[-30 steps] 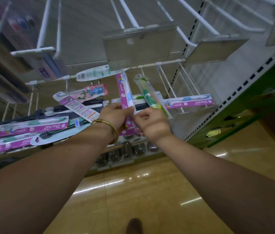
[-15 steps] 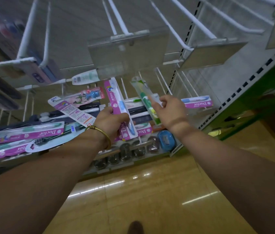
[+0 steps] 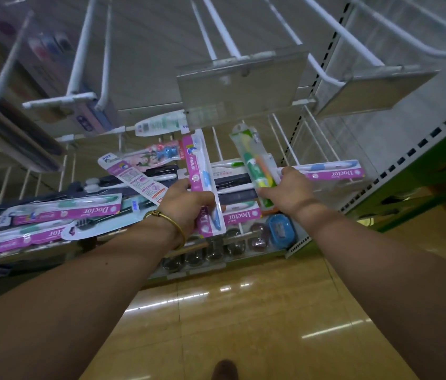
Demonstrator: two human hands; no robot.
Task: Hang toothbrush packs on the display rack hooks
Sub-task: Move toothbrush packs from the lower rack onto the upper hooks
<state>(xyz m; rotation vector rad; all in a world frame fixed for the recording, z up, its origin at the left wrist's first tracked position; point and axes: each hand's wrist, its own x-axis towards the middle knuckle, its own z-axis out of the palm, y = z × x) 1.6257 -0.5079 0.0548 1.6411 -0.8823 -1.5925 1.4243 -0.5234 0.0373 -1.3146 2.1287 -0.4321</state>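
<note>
Overhead, white hooks point(image 3: 79, 56), glossy tan floor point(image 3: 243, 311), possibly boxes point(image 3: 46, 48) left.

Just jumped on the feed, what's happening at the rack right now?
A person stands at a display rack with a toothbrush pack in each hand. The left hand grips a pink pack, and the right hand holds a green pack. Both packs are upright below an empty white hook with a clear label holder. Neither pack is on a hook yet. Other packs lie heaped behind the hands.
</note>
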